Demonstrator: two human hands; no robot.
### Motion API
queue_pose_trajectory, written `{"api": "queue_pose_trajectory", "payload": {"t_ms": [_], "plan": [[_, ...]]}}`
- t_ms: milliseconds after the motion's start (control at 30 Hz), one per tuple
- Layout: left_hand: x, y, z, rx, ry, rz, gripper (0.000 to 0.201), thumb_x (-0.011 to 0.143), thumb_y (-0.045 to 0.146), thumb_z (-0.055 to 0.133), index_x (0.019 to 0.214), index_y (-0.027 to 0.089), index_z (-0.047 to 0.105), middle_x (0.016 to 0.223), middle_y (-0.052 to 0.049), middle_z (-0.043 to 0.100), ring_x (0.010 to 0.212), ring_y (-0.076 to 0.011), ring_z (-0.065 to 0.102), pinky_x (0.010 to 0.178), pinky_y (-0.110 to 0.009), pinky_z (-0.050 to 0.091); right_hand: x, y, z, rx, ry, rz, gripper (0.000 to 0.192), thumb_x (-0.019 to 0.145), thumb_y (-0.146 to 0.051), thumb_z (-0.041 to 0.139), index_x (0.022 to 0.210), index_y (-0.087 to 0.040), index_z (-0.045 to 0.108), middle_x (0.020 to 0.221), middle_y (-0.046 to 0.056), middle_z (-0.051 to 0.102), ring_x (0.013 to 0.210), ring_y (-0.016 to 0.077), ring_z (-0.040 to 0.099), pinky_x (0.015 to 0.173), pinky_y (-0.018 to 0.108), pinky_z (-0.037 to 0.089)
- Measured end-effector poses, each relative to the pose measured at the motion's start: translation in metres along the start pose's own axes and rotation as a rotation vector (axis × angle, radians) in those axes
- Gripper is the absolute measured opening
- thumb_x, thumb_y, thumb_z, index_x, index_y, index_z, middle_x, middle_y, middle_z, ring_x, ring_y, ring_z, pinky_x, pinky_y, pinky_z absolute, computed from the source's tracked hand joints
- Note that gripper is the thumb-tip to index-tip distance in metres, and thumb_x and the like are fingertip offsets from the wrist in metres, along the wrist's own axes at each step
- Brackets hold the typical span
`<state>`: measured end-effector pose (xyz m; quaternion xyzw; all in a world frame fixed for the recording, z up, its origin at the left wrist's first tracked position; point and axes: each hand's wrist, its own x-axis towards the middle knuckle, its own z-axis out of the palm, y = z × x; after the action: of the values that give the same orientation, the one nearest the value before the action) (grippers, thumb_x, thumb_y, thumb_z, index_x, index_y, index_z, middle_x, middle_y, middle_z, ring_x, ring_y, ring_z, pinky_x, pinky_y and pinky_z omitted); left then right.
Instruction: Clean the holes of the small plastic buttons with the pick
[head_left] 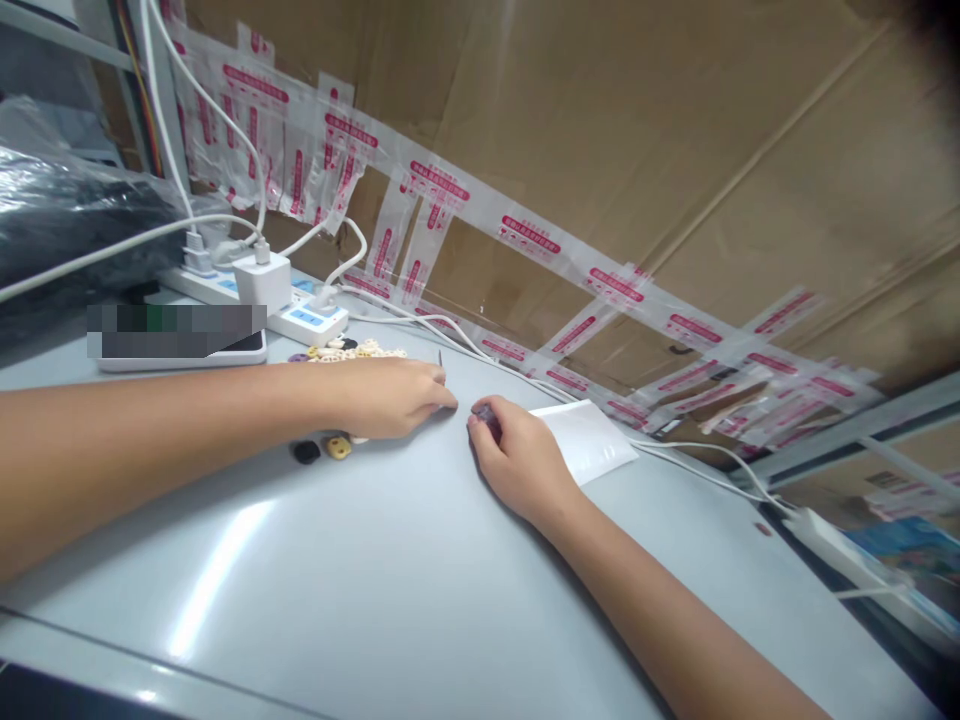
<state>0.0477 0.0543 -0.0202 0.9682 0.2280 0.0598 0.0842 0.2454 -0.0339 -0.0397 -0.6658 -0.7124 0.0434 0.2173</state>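
Both forearms reach far across the grey surface (390, 560); left hand (382, 395) pinches a thin needle (440, 358), right hand (517, 460) pinches a small dark bead (484, 411) beside a white pouch (589, 440).

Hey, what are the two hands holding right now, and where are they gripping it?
The left hand pinches a thin needle-like pin near its lower end. The right hand holds a small dark bead at its fingertips; the exact grip cannot be told.
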Motion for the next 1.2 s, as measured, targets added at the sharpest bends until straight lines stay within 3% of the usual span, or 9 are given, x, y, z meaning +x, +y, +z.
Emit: {"api": "queue_pose_trajectory", "payload": {"t_ms": [133, 300, 533, 800, 933, 1100, 1200], "plan": [[-0.001, -0.001, 0.000, -0.042, 0.026, 0.049, 0.038, 0.100, 0.027, 0.037, 0.114, 0.026, 0.072, 0.104, -0.007, 0.065, 0.088, -0.0199, 0.059, 0.077, -0.031, 0.040, -0.001, 0.002, -0.005, -0.076, -0.008, 0.083, 0.014, 0.091, -0.027, 0.049, 0.088, -0.023, 0.062, 0.075, 0.002, 0.068, 0.068, 0.0197, 0.059, 0.062, 0.030, 0.035], [0.000, -0.005, -0.004, -0.093, 0.075, 0.059, 0.033, 0.095, 0.024, 0.042, 0.103, 0.024, 0.074, 0.101, -0.005, 0.068, 0.093, -0.0193, 0.061, 0.083, -0.029, 0.042, -0.002, 0.003, -0.006, -0.074, 0.121, 0.013, 0.019, 0.093, -0.030, 0.047, 0.084, -0.022, 0.062, 0.069, 0.002, 0.065, 0.064, 0.0198, 0.056, 0.062, 0.030, 0.033], [0.001, -0.014, -0.019, -0.110, 0.217, -0.235, 0.028, 0.090, 0.023, 0.039, 0.098, 0.018, 0.065, 0.091, -0.006, 0.069, 0.080, -0.0194, 0.062, 0.070, -0.029, 0.042, -0.001, 0.005, -0.005, -0.016, 0.258, -0.027, 0.016, 0.091, -0.026, 0.049, 0.087, -0.022, 0.064, 0.075, 0.003, 0.068, 0.067, 0.0209, 0.059, 0.064, 0.031, 0.036], [0.017, 0.004, -0.004, 0.153, 0.157, -0.279, 0.042, 0.094, 0.042, 0.036, 0.088, 0.015, 0.068, 0.093, -0.014, 0.070, 0.085, -0.0275, 0.065, 0.069, -0.034, 0.043, -0.001, -0.001, -0.001, 0.023, 0.245, -0.100, 0.015, 0.091, -0.023, 0.049, 0.088, -0.021, 0.064, 0.079, 0.003, 0.070, 0.069, 0.0203, 0.059, 0.066, 0.031, 0.037], [0.019, 0.014, -0.007, 0.148, 0.083, -0.332, 0.033, 0.088, 0.036, 0.044, 0.090, 0.015, 0.069, 0.092, -0.015, 0.071, 0.085, -0.0294, 0.065, 0.069, -0.036, 0.044, -0.001, -0.003, 0.001, 0.014, 0.222, -0.086, 0.016, 0.091, -0.023, 0.049, 0.087, -0.021, 0.064, 0.076, 0.003, 0.069, 0.066, 0.0203, 0.058, 0.065, 0.031, 0.036], [0.013, 0.016, -0.015, 0.024, -0.001, -0.402, 0.030, 0.083, 0.040, 0.049, 0.079, 0.017, 0.068, 0.073, -0.012, 0.066, 0.070, -0.0272, 0.061, 0.062, -0.035, 0.041, -0.004, -0.007, -0.004, 0.006, 0.229, -0.097, 0.015, 0.091, -0.025, 0.048, 0.086, -0.022, 0.062, 0.072, 0.002, 0.066, 0.064, 0.0201, 0.057, 0.063, 0.031, 0.036], [0.011, 0.016, -0.019, -0.284, 0.028, -0.438, 0.031, 0.086, 0.046, 0.048, 0.078, 0.020, 0.062, 0.067, -0.005, 0.060, 0.058, -0.0193, 0.053, 0.055, -0.032, 0.036, -0.009, -0.013, -0.008, 0.086, 0.242, -0.089, 0.018, 0.095, -0.035, 0.048, 0.098, -0.023, 0.060, 0.067, -0.001, 0.059, 0.060, 0.0185, 0.054, 0.061, 0.030, 0.036]]}}
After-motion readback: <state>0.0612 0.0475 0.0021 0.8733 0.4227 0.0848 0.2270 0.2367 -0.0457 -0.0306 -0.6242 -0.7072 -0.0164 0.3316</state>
